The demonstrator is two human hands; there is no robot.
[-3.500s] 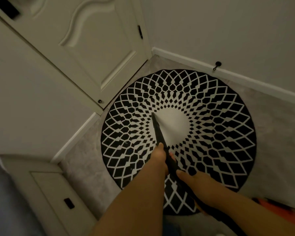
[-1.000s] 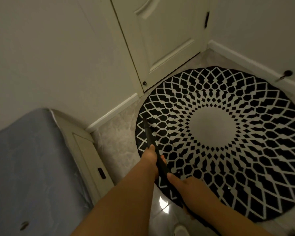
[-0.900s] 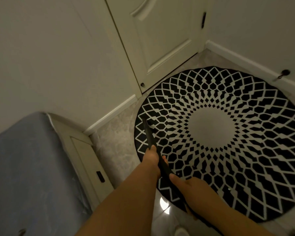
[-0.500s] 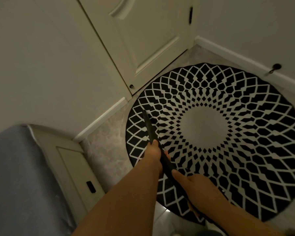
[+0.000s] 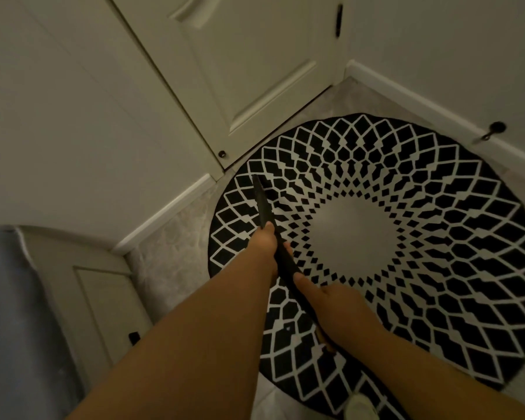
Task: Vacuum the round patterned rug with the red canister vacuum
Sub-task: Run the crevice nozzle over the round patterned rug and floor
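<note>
both my left hand (image 5: 265,247) and right hand (image 5: 335,307) gripped the black vacuum wand (image 5: 262,204), its tip on the round rug (image 5: 437,237) at the edge nearest the door (image 5: 255,71), so i judged most of the rug remained.

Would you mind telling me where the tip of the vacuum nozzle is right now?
In the head view, the black nozzle's tip rests on the round rug's left edge, near the door's bottom corner.
</note>
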